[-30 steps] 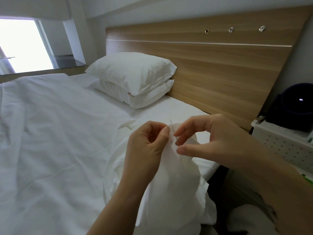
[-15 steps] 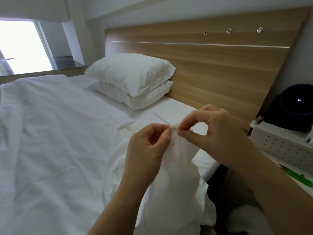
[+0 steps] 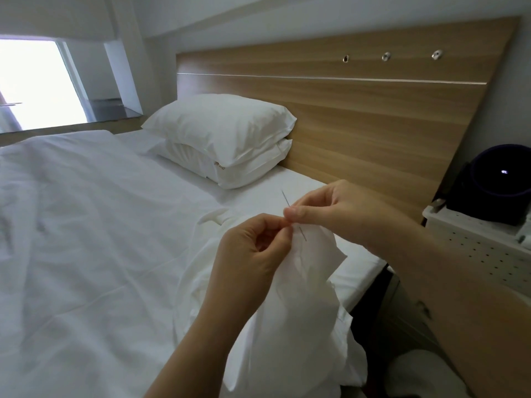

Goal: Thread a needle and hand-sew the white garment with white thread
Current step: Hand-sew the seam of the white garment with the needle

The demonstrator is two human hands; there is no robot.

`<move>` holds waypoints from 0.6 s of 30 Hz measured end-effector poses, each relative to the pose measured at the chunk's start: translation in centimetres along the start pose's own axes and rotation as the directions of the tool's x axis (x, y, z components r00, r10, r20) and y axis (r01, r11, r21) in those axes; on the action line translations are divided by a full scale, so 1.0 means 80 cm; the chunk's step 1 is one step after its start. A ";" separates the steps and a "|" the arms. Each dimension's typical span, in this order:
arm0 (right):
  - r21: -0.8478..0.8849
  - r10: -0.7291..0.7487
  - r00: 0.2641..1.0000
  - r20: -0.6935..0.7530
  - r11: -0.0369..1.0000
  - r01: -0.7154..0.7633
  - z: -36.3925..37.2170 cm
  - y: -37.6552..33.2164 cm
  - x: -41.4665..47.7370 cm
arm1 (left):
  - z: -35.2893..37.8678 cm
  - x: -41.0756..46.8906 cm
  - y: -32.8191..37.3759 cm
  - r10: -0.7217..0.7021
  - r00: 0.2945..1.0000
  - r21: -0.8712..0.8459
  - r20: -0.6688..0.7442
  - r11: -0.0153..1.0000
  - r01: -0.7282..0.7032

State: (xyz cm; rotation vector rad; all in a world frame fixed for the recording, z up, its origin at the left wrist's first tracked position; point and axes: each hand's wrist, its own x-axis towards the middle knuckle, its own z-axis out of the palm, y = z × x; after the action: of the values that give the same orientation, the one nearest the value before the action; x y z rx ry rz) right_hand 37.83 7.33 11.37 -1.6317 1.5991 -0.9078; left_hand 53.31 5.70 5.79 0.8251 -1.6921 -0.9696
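1. White woven cloth, the garment (image 3: 301,297), is hanging limp from its raised top fold, with the bed (image 3: 86,254) lying under it and to its left. It is looking light, soft and floppy, so I am judging that it needs holding taut close to the stitch.
2. The left hand (image 3: 253,254) is pinching the left side of the garment's top fold between thumb and forefinger.
3. The right hand (image 3: 339,214) is hovering just above that fold, its fingertips touching the left hand's, and is pinching the needle mid-shaft between thumb and forefinger.
4. The needle (image 3: 286,198) is tilting up and away from the fold, while its lower end is lying over the cloth. I cannot tell whether it is piercing the cloth. It is probably stiff, slick and easily dropped, so mid-shaft seems the safest place to hold it.
5. The white thread is proving too fine to make out against the garment.
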 end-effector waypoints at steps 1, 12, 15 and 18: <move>0.025 0.004 1.000 0.007 1.000 -0.004 0.000 0.001 0.002 | -0.001 0.000 0.000 0.005 1.000 0.006 0.002 1.000 -0.005; 0.935 0.309 0.937 -0.163 0.352 0.046 -0.020 0.035 0.039 | -0.007 0.003 -0.003 -0.138 0.977 -0.159 0.165 0.973 0.165; 0.807 0.202 0.933 -0.298 0.575 0.134 -0.015 0.040 0.044 | -0.006 0.004 -0.001 -0.137 0.972 -0.208 0.192 0.962 0.176; 0.366 -0.020 0.911 -0.412 0.912 0.185 -0.009 0.051 0.046 | -0.005 0.005 -0.002 -0.107 0.977 -0.278 0.186 0.948 0.157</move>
State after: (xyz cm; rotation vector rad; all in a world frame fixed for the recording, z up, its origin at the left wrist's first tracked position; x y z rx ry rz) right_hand 35.08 3.59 8.39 -1.3042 1.4581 -1.5963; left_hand 53.56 5.19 5.87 0.6811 -1.5973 -1.3785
